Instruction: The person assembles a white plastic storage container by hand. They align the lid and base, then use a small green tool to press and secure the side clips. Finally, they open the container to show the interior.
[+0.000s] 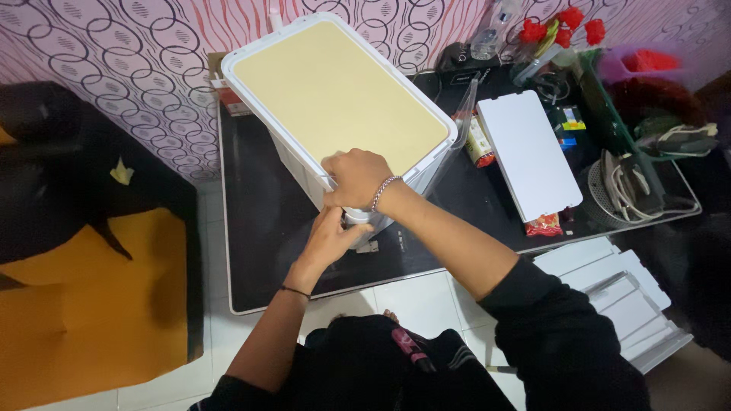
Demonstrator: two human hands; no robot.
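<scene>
A tall white box-shaped appliance with a cream-coloured top (335, 84) stands on a black glass table (266, 228). My right hand (354, 176), with a bead bracelet on the wrist, grips the near corner of its rim. My left hand (329, 237), a thin black band on the wrist, presses against the appliance's front just below, fingers on a small white part that is mostly hidden. Thin clear film hangs off the appliance's right side.
A flat white panel (529, 152) lies on the table to the right, beside small packets, a bottle, red artificial flowers (560, 27) and a wire basket with cables (628, 190). White slatted panels (617, 293) rest on the floor at right. A black-and-orange sofa (84, 251) sits left.
</scene>
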